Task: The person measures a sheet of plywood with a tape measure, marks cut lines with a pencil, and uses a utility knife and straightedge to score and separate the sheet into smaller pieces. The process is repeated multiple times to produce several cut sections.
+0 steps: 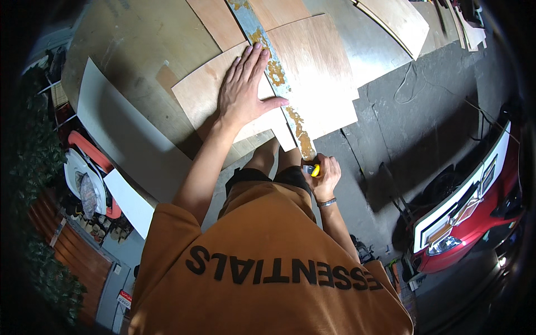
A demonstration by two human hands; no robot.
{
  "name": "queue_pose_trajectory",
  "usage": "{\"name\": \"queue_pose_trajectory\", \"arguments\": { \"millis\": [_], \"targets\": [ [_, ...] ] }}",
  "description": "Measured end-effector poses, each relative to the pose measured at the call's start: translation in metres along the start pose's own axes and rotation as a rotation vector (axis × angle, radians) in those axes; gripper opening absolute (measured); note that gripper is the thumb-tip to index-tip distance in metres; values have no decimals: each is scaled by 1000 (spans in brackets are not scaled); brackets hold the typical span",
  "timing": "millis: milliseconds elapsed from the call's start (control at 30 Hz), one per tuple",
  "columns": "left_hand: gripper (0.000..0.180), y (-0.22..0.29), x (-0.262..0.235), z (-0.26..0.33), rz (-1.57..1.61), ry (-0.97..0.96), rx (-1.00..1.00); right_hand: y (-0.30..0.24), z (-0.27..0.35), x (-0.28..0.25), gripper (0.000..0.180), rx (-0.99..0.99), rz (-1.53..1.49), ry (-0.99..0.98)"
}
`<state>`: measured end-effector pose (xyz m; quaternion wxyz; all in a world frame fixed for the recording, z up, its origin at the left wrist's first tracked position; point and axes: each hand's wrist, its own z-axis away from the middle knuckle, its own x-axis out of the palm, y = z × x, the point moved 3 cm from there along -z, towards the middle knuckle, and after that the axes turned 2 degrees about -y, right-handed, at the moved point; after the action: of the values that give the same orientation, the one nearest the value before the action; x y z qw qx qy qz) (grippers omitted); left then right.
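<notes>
A long straightedge strip (276,72), pale blue paint flaking off brown, runs down across a thin plywood sheet (321,67) toward me. My left hand (244,84) lies flat with its fingers spread, fingertips and thumb pressing on the strip and the palm over the sheet. Just beyond the strip's near end, my right hand (325,176) is closed around a small yellow-and-grey hand tool (314,170). Its kind and working end I cannot make out. A narrow piece of plywood (285,134) sticks out from under the strip beside my legs.
More thin sheets (391,22) lie on the worktable (134,33). A curved white panel (128,134) leans at the left, near a red-and-white container (92,173). On the right stand a framed white panel (474,190) and a red car (474,240). A thin cable (410,89) trails across the floor.
</notes>
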<state>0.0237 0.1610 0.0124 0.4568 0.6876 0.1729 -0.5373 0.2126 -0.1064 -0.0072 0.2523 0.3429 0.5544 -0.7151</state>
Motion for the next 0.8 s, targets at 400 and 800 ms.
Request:
{"name": "queue_pose_trajectory", "arguments": {
  "millis": [400,800],
  "targets": [
    [118,-2,2,1,-20,-7,-1,-5,1,0,57,-6,25,-42],
    [119,-2,0,-1,10,-8,7,-7,-1,-1,54,-12,16,-63]
  ]
}}
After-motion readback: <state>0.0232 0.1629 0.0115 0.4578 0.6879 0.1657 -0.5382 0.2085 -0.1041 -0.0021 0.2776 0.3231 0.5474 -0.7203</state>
